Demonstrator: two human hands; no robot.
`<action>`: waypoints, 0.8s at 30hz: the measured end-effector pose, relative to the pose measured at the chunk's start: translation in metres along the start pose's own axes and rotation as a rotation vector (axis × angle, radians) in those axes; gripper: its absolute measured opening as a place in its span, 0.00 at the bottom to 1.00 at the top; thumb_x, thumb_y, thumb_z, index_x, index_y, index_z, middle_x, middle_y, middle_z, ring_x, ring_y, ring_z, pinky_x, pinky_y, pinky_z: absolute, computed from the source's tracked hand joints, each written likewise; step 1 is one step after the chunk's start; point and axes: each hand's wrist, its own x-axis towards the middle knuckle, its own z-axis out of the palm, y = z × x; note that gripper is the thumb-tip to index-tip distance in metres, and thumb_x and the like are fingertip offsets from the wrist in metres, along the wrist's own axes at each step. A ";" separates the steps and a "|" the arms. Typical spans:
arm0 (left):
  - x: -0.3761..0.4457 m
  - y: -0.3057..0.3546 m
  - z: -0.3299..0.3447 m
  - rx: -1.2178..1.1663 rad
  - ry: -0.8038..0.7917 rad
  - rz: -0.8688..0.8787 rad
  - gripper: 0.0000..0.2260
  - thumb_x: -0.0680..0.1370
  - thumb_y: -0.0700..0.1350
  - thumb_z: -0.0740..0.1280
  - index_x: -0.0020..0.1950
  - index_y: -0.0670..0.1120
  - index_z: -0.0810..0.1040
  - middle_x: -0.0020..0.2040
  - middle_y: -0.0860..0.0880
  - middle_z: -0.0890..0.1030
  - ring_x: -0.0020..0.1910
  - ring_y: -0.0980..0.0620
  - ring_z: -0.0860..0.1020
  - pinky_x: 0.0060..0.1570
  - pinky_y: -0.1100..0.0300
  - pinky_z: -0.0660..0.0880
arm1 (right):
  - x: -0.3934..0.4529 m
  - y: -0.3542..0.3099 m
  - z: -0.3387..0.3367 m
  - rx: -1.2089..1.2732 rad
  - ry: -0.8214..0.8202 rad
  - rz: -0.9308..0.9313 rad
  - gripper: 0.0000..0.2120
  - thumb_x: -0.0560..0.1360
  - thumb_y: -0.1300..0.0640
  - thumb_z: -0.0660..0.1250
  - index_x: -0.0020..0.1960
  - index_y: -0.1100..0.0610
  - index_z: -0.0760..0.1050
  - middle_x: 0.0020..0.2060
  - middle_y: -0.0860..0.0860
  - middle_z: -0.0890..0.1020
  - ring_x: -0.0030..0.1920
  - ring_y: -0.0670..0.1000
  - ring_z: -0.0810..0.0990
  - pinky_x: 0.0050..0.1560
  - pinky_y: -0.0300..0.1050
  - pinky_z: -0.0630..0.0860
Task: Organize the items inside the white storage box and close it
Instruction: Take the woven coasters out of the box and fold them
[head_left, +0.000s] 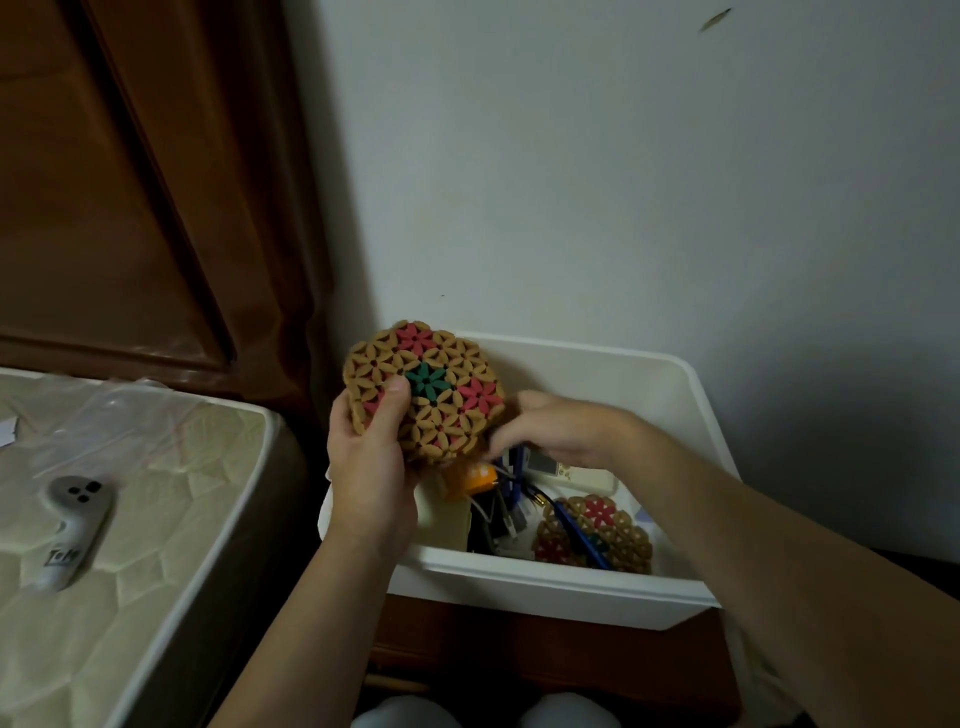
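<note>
Left hand (370, 467) gripping coaster (426, 392), above box (561, 592)

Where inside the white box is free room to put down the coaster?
Little bare floor shows in the white box. Cables crowd the middle, and a second coaster fills the near right corner. The inner wall behind the right hand is bare. The left hand grips the coaster.

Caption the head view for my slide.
Left hand holds a round beaded flower-pattern mat above the open white plastic storage box; right hand touches the mat's edge.
</note>
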 end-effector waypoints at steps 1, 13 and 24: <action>0.000 -0.002 0.002 0.065 0.011 -0.002 0.19 0.81 0.48 0.72 0.71 0.54 0.74 0.63 0.48 0.83 0.61 0.45 0.83 0.56 0.39 0.83 | -0.006 0.004 -0.005 -0.029 -0.023 0.020 0.17 0.72 0.64 0.74 0.61 0.58 0.82 0.60 0.52 0.85 0.67 0.54 0.78 0.70 0.46 0.69; 0.004 -0.009 0.006 0.305 0.053 -0.060 0.18 0.81 0.47 0.71 0.70 0.54 0.72 0.62 0.48 0.80 0.61 0.41 0.81 0.53 0.35 0.83 | -0.025 0.087 0.002 -0.878 0.124 0.518 0.20 0.77 0.52 0.73 0.65 0.59 0.76 0.45 0.51 0.76 0.46 0.52 0.77 0.42 0.45 0.75; 0.008 -0.011 0.005 0.312 0.059 -0.080 0.16 0.80 0.48 0.73 0.66 0.56 0.74 0.60 0.49 0.82 0.60 0.43 0.82 0.55 0.36 0.82 | -0.008 0.098 0.004 -0.840 0.213 0.453 0.18 0.75 0.48 0.75 0.57 0.56 0.74 0.46 0.52 0.77 0.42 0.51 0.78 0.37 0.43 0.75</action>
